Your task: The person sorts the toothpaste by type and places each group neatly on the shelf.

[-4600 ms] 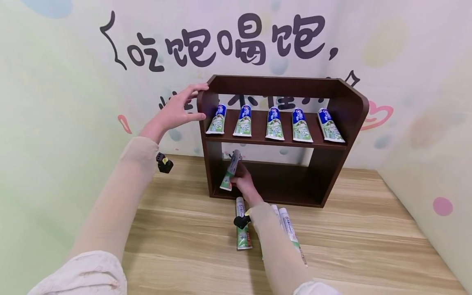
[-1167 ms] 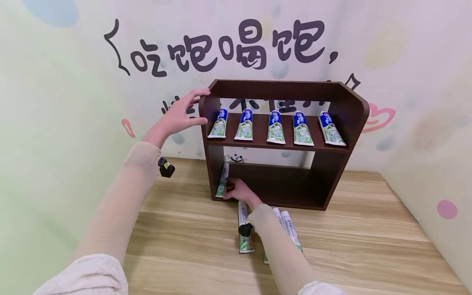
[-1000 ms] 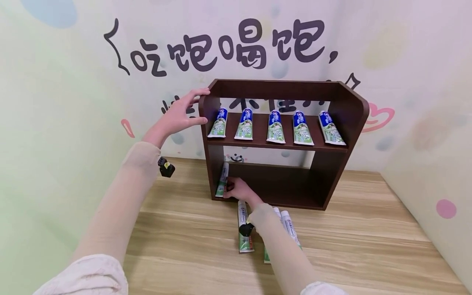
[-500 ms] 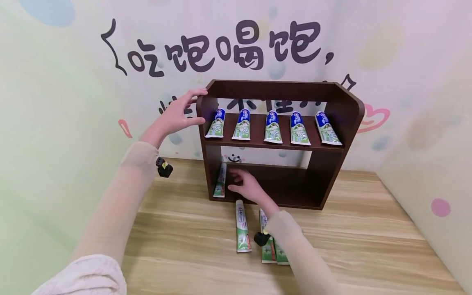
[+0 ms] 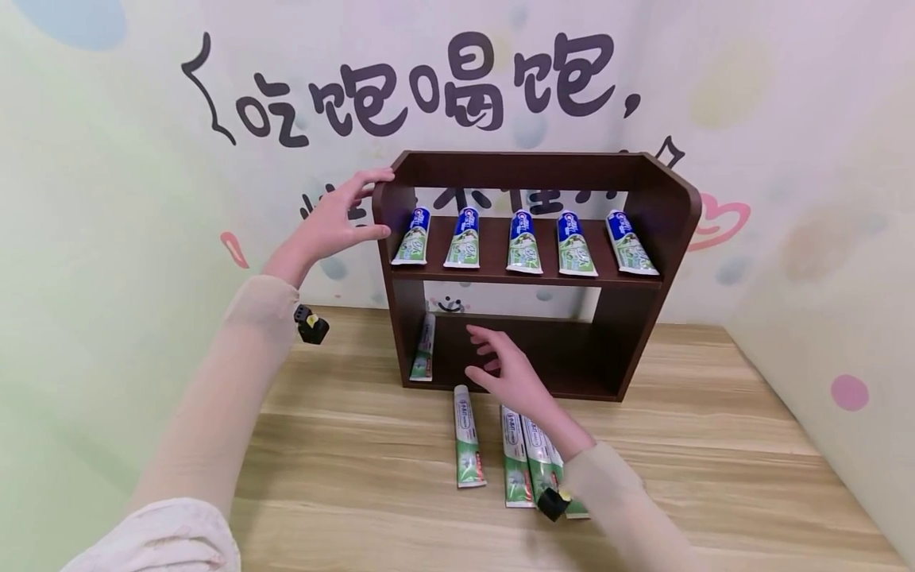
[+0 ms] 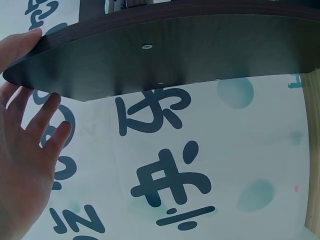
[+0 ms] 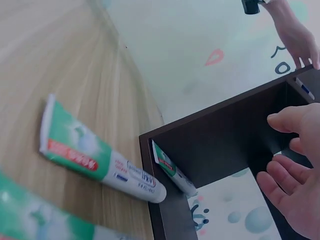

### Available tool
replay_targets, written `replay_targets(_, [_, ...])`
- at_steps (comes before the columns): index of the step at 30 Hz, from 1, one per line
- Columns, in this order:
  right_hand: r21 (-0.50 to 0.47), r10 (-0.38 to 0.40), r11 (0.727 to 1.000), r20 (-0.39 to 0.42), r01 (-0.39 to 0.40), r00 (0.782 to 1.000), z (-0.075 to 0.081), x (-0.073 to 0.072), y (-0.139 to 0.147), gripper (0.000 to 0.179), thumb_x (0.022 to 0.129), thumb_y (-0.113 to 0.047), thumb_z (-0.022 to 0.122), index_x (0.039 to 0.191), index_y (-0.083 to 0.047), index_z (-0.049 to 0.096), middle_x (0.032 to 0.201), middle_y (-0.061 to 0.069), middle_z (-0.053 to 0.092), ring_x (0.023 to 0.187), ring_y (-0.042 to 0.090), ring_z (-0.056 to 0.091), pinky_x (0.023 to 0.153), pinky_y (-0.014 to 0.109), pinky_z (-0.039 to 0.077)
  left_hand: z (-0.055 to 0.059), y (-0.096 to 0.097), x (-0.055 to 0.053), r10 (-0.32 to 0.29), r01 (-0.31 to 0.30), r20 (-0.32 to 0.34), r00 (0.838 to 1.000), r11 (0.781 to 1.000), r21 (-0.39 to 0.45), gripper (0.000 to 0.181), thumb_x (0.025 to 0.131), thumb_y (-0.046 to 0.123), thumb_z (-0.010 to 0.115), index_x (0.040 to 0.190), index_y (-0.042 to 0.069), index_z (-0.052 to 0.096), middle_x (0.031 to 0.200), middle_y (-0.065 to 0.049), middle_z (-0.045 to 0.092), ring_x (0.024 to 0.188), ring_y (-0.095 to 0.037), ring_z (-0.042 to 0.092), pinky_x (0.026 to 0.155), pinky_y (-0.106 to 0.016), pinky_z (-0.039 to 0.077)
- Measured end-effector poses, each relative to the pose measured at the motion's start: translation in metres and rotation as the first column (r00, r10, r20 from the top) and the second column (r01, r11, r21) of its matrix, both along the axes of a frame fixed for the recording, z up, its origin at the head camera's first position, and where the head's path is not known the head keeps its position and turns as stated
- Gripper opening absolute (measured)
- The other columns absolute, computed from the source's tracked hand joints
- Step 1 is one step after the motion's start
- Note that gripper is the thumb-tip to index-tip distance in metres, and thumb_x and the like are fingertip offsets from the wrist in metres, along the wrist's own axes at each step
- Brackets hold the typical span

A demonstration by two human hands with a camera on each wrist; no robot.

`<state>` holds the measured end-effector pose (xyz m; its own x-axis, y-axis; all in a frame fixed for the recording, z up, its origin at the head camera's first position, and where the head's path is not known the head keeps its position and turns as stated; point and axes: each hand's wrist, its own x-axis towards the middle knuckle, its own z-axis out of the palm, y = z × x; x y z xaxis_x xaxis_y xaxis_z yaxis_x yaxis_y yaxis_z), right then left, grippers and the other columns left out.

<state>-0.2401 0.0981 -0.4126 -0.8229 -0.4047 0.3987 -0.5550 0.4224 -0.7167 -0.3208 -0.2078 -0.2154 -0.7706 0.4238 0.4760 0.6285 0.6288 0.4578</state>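
Observation:
At the upper left corner of a dark brown two-tier shelf (image 5: pixel 646 334), my left hand (image 5: pixel 330 224) grips the side panel, thumb on the front edge and fingers at the top. My right hand (image 5: pixel 511 372) hovers in front of the lower tier, holding nothing, its fingers loosely bent. A white-and-green toothpaste tube (image 5: pixel 424 349) leans at the left end of that tier, apart from the hand. Below it, another toothpaste tube (image 5: pixel 468 437) lies on the table. Several more green-and-white tubes (image 5: pixel 518 461) lie side by side, partly hidden under the right forearm.
Blue-and-green toothpaste tubes (image 5: pixel 525 242) stand in a spaced row on the upper tier. The wood-grain table (image 5: pixel 343 445) runs back to a wall (image 5: pixel 129 238) with large dark lettering. Black wrist cameras (image 5: pixel 311 326) hang at both wrists.
My right hand put the toothpaste tube at the lower tier's left end, let go of it and drew back to the right. The left hand keeps its place on the shelf.

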Motion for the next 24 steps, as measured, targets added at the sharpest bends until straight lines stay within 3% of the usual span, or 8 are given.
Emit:
replay_targets(7, [-0.027,-0.079,0.997,-0.057,0.078,0.995,-0.005,0.019,0.027,0.071,0.089,-0.019,0.073,0.151,-0.028,0.038,0.140,0.004,0.052,0.121,0.024,0.054,0.091,0.040,0.056,0.001,0.003,0.000,-0.014,0.014,0.001,1.000,1.000,0.023,0.070,0.087,0.013,0.074,0.148,0.018,0.039,0.162,0.000,0.033,0.144,-0.036,0.039,0.121,-0.051,0.031])
replay_targets(16, [-0.010,-0.143,0.990,-0.105,0.143,0.984,-0.017,0.043,0.058,0.080,0.087,-0.018,0.075,0.154,-0.027,0.033,0.146,0.008,0.046,0.124,0.026,0.051,0.092,0.037,0.054,-0.002,0.003,0.000,-0.003,0.003,0.006,1.000,1.000,0.017,0.072,0.087,0.012,0.073,0.149,0.019,0.038,0.162,0.002,0.032,0.145,-0.035,0.038,0.122,-0.050,0.031])
replay_targets(24, [0.004,-0.187,0.982,-0.085,0.188,0.979,-0.030,0.056,0.081,0.084,0.085,-0.017,0.077,0.154,-0.028,0.032,0.148,0.005,0.044,0.123,0.017,0.049,0.091,0.029,0.052,-0.003,0.000,-0.001,0.019,-0.019,0.016,1.000,1.000,0.019,0.073,0.087,0.014,0.073,0.149,0.022,0.036,0.162,0.004,0.032,0.146,-0.034,0.037,0.122,-0.049,0.030])
